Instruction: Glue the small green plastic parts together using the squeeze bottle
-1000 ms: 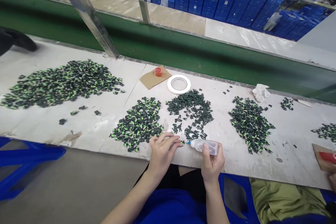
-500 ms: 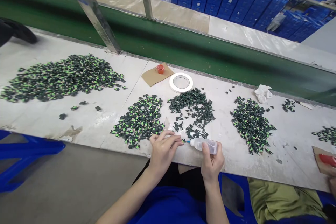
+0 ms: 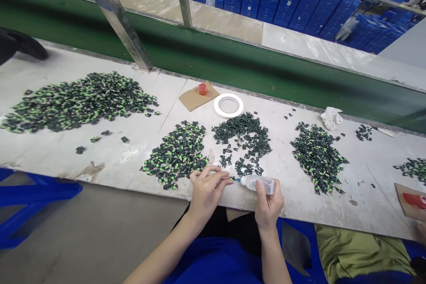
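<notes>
My right hand (image 3: pixel 270 202) grips a translucent squeeze bottle (image 3: pixel 258 183) lying sideways, its thin blue tip pointing left. The tip reaches a small dark part with green (image 3: pixel 232 178) at the fingertips of my left hand (image 3: pixel 209 188). Those left fingers are closed in a pinch on that part, which they mostly cover. Just left of the hand spreads a pile of black-and-green parts (image 3: pixel 178 151). Beyond both hands lies a heap of small dark pieces (image 3: pixel 246 135), some scattered toward the bottle.
A roll of white tape (image 3: pixel 217 108) and a red cup (image 3: pixel 202 89) on cardboard (image 3: pixel 189 100) sit at the back. More parts are piled at left (image 3: pixel 80 102) and right (image 3: pixel 317 157). Crumpled tissue (image 3: pixel 332 118) lies near the green wall (image 3: pixel 233 60). Another person's hand shows at far right.
The whole view has shifted very slightly. Both hands, the bottle and the small part keep nearly the same positions.
</notes>
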Demonstrator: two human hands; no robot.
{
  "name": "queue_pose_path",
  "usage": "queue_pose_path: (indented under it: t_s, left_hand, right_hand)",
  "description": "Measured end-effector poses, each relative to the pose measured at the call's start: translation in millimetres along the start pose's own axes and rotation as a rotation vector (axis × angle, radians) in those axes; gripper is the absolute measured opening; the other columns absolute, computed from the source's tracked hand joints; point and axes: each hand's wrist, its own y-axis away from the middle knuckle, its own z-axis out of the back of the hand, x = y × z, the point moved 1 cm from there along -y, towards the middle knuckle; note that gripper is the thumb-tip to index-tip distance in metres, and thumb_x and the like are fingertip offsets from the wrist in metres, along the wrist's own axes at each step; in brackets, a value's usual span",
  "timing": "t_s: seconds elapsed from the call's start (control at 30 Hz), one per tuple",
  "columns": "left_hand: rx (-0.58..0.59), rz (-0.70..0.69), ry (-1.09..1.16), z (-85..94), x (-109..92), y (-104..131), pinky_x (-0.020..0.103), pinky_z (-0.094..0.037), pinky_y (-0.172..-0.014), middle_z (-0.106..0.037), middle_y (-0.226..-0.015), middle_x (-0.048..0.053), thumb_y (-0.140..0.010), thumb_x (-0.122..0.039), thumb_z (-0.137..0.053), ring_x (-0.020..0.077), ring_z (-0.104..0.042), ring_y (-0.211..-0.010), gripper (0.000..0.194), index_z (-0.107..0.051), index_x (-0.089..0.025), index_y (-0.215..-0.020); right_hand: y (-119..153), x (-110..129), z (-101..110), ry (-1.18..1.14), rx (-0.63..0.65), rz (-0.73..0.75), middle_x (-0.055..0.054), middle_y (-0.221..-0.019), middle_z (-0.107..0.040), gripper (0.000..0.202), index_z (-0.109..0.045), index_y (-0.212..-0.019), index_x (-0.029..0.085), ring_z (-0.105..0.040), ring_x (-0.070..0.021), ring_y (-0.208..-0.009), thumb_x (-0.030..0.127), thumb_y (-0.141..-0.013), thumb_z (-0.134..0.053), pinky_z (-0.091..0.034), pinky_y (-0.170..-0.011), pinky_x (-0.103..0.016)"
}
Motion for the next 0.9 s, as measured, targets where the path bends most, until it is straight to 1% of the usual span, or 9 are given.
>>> queue_pose_path:
  t_s: [0.2, 0.4, 0.5, 0.67, 0.73, 0.83, 0.9]
  left_hand:
    - [0.029, 0.042, -0.012, -1.0, 1, 1, 0.038, -0.026, -0.075, -0.075, -0.072, -0.003, -0.085, -0.021, -0.064, 0.0208, -0.067, -0.081, 0.015, -0.069, -0.025, -0.072]
    - [0.046, 0.064, -0.024, -1.3, 2, 1, 0.038, -0.027, -0.076, -0.076, -0.072, -0.002, -0.084, -0.024, -0.065, 0.0208, -0.067, -0.081, 0.014, -0.069, -0.025, -0.072]
    - [0.044, 0.057, -0.019, -0.8, 1, 0, 0.038, -0.027, -0.075, -0.075, -0.073, -0.003, -0.084, -0.021, -0.066, 0.0203, -0.067, -0.081, 0.013, -0.069, -0.025, -0.071]
    - [0.047, 0.049, -0.023, -1.2, 1, 0, 0.037, -0.026, -0.075, -0.075, -0.073, -0.004, -0.082, -0.017, -0.068, 0.0203, -0.066, -0.080, 0.014, -0.069, -0.024, -0.070]
    - [0.044, 0.049, -0.021, -1.8, 2, 0, 0.037, -0.026, -0.075, -0.075, -0.073, -0.003, -0.082, -0.018, -0.068, 0.0205, -0.066, -0.080, 0.014, -0.069, -0.024, -0.070]
    - [0.047, 0.034, -0.026, -2.5, 2, 2, 0.037, -0.026, -0.075, -0.076, -0.074, -0.003, -0.083, -0.018, -0.068, 0.0209, -0.065, -0.082, 0.010, -0.069, -0.024, -0.074]
    - [0.062, 0.019, -0.039, -2.5, 2, 2, 0.038, -0.026, -0.076, -0.076, -0.077, -0.002, -0.083, -0.017, -0.067, 0.0216, -0.064, -0.085, 0.008, -0.069, -0.023, -0.079]
  right_hand:
    - [-1, -2, 1, -0.004, 0.019, 0.007, 0.003, -0.058, -0.055, 0.031, -0.050, -0.074, 0.021, -0.050, -0.0145, -0.052, 0.050, -0.085, -0.056, -0.039, -0.053, -0.025]
    - [-3, -14, 4, 0.003, 0.037, 0.028, 0.004, -0.057, -0.056, 0.031, -0.051, -0.072, 0.021, -0.051, -0.0141, -0.051, 0.049, -0.084, -0.058, -0.039, -0.051, -0.024]
    - [-5, -17, 4, -0.005, 0.034, 0.025, 0.004, -0.056, -0.055, 0.031, -0.051, -0.071, 0.021, -0.050, -0.0138, -0.050, 0.048, -0.083, -0.059, -0.038, -0.050, -0.024]
    - [-3, -17, 3, -0.044, 0.014, 0.001, 0.003, -0.057, -0.055, 0.030, -0.052, -0.072, 0.020, -0.050, -0.0138, -0.052, 0.047, -0.082, -0.061, -0.039, -0.052, -0.025]
    - [-2, -18, 4, -0.102, -0.074, 0.004, 0.003, -0.061, -0.056, 0.029, -0.053, -0.074, 0.020, -0.052, -0.0140, -0.054, 0.047, -0.081, -0.062, -0.040, -0.053, -0.025]
    - [-3, -21, 8, -0.216, -0.297, -0.005, 0.002, -0.066, -0.056, 0.028, -0.055, -0.081, 0.019, -0.054, -0.0144, -0.059, 0.046, -0.082, -0.061, -0.043, -0.056, -0.026]
    - [-10, -23, 12, -0.258, -0.382, -0.035, 0.001, -0.072, -0.057, 0.029, -0.055, -0.085, 0.018, -0.057, -0.0148, -0.063, 0.045, -0.079, -0.064, -0.046, -0.061, -0.027]
